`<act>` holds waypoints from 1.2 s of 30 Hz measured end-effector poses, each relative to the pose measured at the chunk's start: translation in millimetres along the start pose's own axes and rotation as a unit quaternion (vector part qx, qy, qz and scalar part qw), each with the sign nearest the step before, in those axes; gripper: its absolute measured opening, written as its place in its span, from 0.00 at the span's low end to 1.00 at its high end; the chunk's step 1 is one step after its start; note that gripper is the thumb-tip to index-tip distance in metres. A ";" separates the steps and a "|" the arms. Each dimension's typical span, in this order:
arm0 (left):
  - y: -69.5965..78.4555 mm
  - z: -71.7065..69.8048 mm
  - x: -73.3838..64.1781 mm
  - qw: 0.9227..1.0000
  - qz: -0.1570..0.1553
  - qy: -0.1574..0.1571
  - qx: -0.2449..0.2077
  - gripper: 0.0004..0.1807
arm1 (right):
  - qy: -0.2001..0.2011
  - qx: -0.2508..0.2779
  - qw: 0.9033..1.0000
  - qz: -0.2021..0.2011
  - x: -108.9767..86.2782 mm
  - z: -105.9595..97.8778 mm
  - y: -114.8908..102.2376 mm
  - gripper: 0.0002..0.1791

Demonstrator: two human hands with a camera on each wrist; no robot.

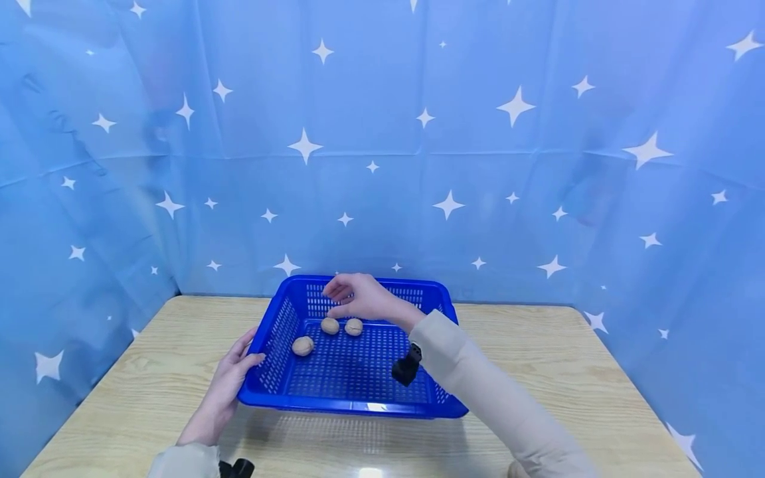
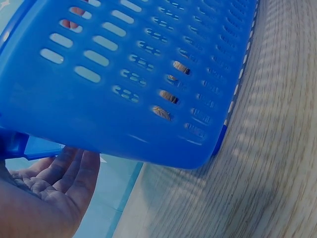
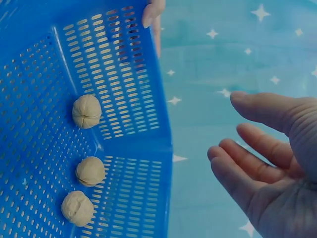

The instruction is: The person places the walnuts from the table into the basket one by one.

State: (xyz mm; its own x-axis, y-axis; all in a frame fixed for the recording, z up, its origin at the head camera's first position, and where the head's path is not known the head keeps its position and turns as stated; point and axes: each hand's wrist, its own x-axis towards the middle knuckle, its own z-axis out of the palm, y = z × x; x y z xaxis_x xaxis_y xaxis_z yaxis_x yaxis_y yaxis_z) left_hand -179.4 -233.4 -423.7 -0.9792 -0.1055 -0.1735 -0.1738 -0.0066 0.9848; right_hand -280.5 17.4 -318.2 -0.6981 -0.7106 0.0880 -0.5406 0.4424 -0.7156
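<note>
A blue plastic basket (image 1: 358, 402) with slotted walls holds three walnuts (image 1: 303, 346) toward its far left part. My left hand (image 1: 230, 382) grips the basket's left rim, thumb over the top and the other fingers outside and below, as the left wrist view also shows. Over the far side of the basket hovers my right hand (image 1: 367, 299), fingers loosely bent and thumb apart. Nothing lies between those fingers in the right wrist view, where the walnuts (image 3: 86, 111) rest on the basket floor near the walls.
The basket stands on a light wood-grain table (image 1: 526, 372). A blue curtain (image 1: 382, 219) with white stars hangs behind the table and along its sides. At the near edge, a small tan rounded thing (image 1: 516, 471) shows partly from behind the right sleeve (image 1: 496, 392).
</note>
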 end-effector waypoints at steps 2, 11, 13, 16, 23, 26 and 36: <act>-0.2 -0.4 0.1 1.000 0.003 -0.002 0.002 0.35 | 0.001 0.009 1.000 0.000 -5.7 -2.8 -0.1 0.18; 2.1 0.3 1.1 1.000 0.005 -0.005 -0.007 0.35 | 0.022 0.026 0.999 -0.016 -30.3 -16.9 1.2 0.18; 2.4 0.5 1.4 1.000 0.005 -0.005 -0.007 0.35 | 0.021 0.026 0.999 -0.021 -35.8 -19.3 1.3 0.18; 3.1 0.6 1.0 1.000 0.006 -0.005 -0.004 0.35 | 0.021 0.024 0.999 -0.025 -44.3 -21.3 0.6 0.18; 2.5 0.5 -0.3 1.000 0.005 -0.010 -0.003 0.35 | 0.027 0.023 0.999 -0.027 -69.0 -20.6 0.3 0.17; 1.9 0.4 -1.0 1.000 0.003 -0.009 -0.001 0.35 | 0.029 0.018 0.999 -0.034 -80.2 -20.9 2.7 0.18; 1.2 0.7 -2.2 1.000 0.001 -0.010 -0.002 0.35 | 0.053 0.034 0.996 -0.058 -116.6 -28.5 12.0 0.17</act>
State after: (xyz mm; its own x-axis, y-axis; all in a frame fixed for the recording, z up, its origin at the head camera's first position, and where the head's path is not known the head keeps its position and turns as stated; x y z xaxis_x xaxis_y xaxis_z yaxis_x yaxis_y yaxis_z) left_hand -177.5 -232.5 -422.1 -0.9814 -0.0862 -0.1716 -0.1714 -0.0102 0.9852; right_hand -219.0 121.2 -317.3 -0.6800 -0.6920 0.2423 -0.5900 0.3202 -0.7412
